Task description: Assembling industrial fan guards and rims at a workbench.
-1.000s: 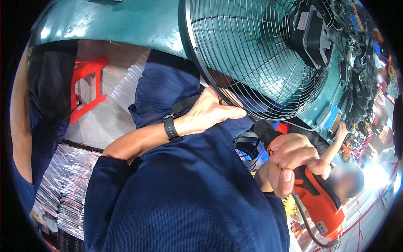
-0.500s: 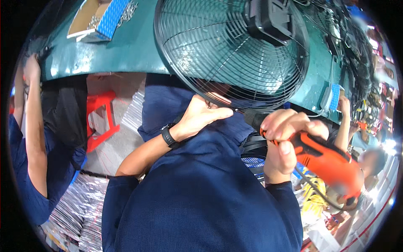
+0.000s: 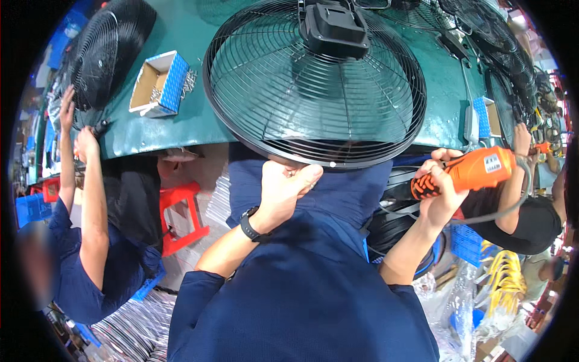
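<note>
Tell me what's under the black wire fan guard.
Through the guard, the green tabletop shows and, past its edge, dark blue trousers. The black motor housing covers whatever lies directly behind it, so that spot cannot be seen.

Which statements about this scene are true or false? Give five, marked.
1. The right hand holds an orange power tool. True.
2. The black wristband is on the right wrist. False: the black wristband is on the left wrist.
3. The left hand is at the near edge of the fan guard. True.
4. The red stool stands on the tabletop. False: the red stool stands below the tabletop.
5. A blue-sided box lies left of the fan guard. True.
</note>
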Tool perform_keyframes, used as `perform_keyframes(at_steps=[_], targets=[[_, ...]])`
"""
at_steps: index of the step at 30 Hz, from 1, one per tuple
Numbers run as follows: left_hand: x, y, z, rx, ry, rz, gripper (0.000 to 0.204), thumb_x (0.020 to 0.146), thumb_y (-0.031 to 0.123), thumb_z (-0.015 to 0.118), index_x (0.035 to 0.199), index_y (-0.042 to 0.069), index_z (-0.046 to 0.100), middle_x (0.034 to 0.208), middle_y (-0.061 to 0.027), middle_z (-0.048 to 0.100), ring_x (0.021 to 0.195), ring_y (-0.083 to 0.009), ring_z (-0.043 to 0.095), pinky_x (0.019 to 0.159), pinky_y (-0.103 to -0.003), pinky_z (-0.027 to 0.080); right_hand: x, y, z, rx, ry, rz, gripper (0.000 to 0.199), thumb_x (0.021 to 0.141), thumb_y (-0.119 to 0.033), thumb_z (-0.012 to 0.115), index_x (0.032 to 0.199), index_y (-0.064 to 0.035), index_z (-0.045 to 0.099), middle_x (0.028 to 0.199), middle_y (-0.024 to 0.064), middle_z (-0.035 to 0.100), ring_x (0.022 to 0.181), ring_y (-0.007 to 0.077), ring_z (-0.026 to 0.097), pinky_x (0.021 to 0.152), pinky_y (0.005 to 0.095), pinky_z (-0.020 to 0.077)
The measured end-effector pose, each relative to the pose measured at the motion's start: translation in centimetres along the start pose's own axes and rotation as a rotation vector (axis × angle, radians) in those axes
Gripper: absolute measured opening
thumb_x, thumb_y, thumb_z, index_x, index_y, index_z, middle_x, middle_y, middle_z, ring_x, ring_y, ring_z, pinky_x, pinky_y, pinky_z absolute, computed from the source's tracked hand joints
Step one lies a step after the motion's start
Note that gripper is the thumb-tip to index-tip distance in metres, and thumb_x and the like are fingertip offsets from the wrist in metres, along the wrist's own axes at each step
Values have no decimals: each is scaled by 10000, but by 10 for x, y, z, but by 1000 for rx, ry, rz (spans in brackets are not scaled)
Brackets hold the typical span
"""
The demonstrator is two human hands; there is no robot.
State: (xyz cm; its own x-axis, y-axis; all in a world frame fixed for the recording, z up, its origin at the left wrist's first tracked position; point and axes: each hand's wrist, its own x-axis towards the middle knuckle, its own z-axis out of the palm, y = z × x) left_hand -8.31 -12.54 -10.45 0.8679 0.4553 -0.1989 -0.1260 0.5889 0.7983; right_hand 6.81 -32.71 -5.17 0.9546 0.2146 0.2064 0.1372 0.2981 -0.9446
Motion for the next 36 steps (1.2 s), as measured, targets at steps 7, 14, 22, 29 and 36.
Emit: perform_keyframes(at_steps=[7, 14, 22, 29, 36], targets=[[9, 61, 30, 87, 12, -5, 426, 947, 273, 559, 586, 114, 400, 494, 83, 228, 431, -42, 223, 395, -220, 160, 15, 8, -2, 87, 139, 100, 358, 788, -7, 614, 1120, 39, 489, 1071, 188, 566, 796, 242, 648, 528, 308, 546], [16, 77, 43, 33, 0, 9, 416, 955, 290, 543, 599, 146, 383, 484, 88, 207, 423, -38, 211, 384, -210, 163, 21, 2, 14, 108, 83, 101, 387, 784, -10, 612, 1141, 42, 472, 1157, 226, 542, 879, 282, 657, 533, 301, 554], [10, 75, 39, 39, 23, -18, 437, 950, 290, 552, 577, 157, 368, 486, 89, 219, 421, -35, 229, 379, -204, 167, 24, 2, 19, 118, 32, 102, 387, 768, -6, 618, 1123, 37, 471, 1179, 252, 536, 878, 282, 659, 530, 299, 552], [-3, 35, -1, -29, 33, -180, 363, 914, 180, 580, 607, 128, 393, 513, 87, 278, 435, -29, 263, 382, -186, 188, 19, 7, 12, -14, 93, 115, 382, 760, 11, 611, 1112, 35, 463, 1025, 223, 608, 685, 236, 653, 528, 297, 534], [2, -20, -31, -160, 79, -316, 51, 839, 44, 589, 863, 1, 572, 551, 78, 356, 431, -12, 283, 380, -181, 208, 13, -6, 27, 153, -258, -98, 500, 898, -284, 480, 1267, 23, 341, 747, 127, 520, 641, 222, 525, 633, 369, 461]])
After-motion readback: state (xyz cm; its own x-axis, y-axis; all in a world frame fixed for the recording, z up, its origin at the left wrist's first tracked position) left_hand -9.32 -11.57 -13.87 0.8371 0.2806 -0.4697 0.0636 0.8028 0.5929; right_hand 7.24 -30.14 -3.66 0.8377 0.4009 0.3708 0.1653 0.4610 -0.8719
